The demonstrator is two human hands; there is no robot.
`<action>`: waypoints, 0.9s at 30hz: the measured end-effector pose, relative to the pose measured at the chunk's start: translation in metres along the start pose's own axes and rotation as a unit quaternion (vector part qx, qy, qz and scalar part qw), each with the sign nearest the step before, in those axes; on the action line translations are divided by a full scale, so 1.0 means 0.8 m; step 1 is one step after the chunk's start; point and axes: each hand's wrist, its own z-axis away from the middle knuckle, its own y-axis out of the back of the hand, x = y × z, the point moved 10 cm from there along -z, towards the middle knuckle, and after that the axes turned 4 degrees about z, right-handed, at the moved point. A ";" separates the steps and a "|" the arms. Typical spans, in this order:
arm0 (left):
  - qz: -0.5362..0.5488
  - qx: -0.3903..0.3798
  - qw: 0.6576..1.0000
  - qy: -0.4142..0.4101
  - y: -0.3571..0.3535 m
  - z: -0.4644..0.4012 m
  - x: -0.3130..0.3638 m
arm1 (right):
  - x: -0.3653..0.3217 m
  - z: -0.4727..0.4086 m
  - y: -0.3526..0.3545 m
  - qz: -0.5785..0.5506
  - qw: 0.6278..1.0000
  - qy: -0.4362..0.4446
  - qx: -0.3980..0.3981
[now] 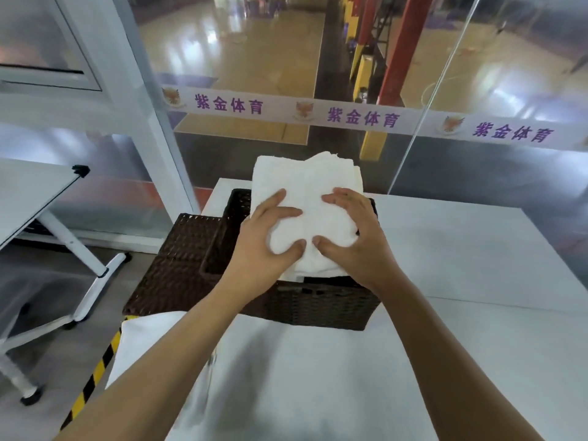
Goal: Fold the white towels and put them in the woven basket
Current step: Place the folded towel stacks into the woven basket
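Both hands press down on the folded white towels (305, 198), palms flat and fingers spread rather than curled around the cloth: the left hand (267, 246) covers the near left part of the top towel, the right hand (353, 240) the near right part, and the two thumbs almost meet at the near middle of the fold. Neither hand pinches or lifts; they simply bear on the cloth. The towels sit as a stack in the right part of the woven basket (318, 307), rising above its rim and overhanging the far edge a little. The basket is dark brown, and its lid (178, 249) lies open to the left, level with the rim. The basket stands on a white table (477, 281), at its far left. Beyond the table is a glass wall with a white banner (359, 117) bearing purple characters
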 end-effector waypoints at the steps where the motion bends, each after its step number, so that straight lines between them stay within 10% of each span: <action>1: 0.010 -0.013 1.000 0.006 -0.016 -0.013 -0.007 | 0.020 -0.006 0.005 0.002 1.000 -0.014 0.001; 21: -0.025 -0.281 0.942 0.182 -0.243 -0.067 -0.242 | 0.284 -0.025 -0.094 0.165 0.947 -0.212 -0.174; 27: -0.363 -0.533 0.746 0.166 -0.306 -0.018 -0.313 | 0.363 0.016 -0.154 0.483 0.719 -0.200 -0.458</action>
